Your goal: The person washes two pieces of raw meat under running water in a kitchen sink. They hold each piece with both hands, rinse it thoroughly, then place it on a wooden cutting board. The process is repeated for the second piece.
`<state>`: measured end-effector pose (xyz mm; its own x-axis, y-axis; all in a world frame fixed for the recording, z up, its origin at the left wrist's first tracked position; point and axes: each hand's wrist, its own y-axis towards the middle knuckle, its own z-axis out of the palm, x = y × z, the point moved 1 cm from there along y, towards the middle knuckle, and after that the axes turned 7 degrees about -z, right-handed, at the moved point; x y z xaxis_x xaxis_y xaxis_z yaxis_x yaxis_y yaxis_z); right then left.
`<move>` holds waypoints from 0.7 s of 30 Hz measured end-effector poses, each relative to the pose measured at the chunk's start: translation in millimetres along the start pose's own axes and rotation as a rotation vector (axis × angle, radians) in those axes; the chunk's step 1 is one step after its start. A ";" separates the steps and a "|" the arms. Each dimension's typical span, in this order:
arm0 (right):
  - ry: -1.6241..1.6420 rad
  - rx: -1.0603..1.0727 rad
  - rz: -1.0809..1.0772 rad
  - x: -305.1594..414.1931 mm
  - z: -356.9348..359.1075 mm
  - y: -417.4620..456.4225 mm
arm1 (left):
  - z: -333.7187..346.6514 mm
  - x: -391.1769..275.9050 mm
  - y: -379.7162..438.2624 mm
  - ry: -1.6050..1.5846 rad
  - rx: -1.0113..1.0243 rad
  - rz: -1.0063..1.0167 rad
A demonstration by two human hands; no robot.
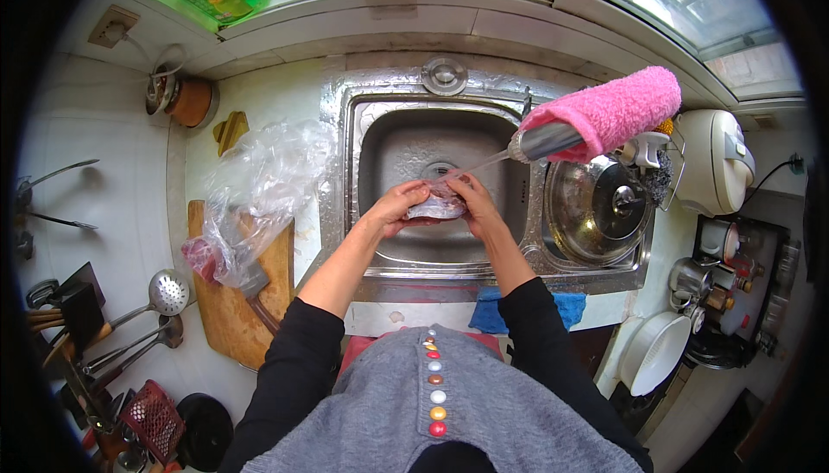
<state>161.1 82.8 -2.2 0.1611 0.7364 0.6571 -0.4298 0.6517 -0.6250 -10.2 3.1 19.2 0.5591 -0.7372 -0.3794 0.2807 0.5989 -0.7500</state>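
Note:
Over the steel sink basin point(401, 143), my left hand point(394, 209) and my right hand point(478, 206) hold a piece of raw flesh point(435, 207) between them. It has a silvery lower side and a pinkish top, and looks like fish, though I cannot tell for sure. A thin stream of water point(487, 163) runs onto it from the faucet point(547, 141), whose arm is wrapped in a pink towel point(609, 110). The fingers of both hands curl around the piece and partly cover it. Below them, the drain point(439, 169) is partly hidden.
Left of the sink, a wooden cutting board point(223, 324) bears a cleaver point(260, 310) and a clear plastic bag point(265, 162) with something reddish inside. On the right stand a lidded pan point(592, 214) and a rice cooker point(712, 159). A blue cloth point(486, 311) hangs at the front edge.

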 end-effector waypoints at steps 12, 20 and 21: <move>0.225 -0.131 -0.106 -4.5 -1.0 0.7 | 21.5 24.6 23.6 -0.252 -0.240 0.265; 0.280 -0.404 -0.276 -23.0 41.7 -16.9 | 54.8 38.2 26.6 -0.178 -0.406 0.592; 0.301 -0.407 -0.282 -23.6 46.2 -19.3 | 54.0 39.4 27.1 -0.199 -0.407 0.602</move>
<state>124.5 44.5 13.8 0.4906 0.5043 0.7106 0.0337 0.8039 -0.5938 61.5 7.2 13.2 0.6661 -0.2256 -0.7109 -0.4068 0.6890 -0.5998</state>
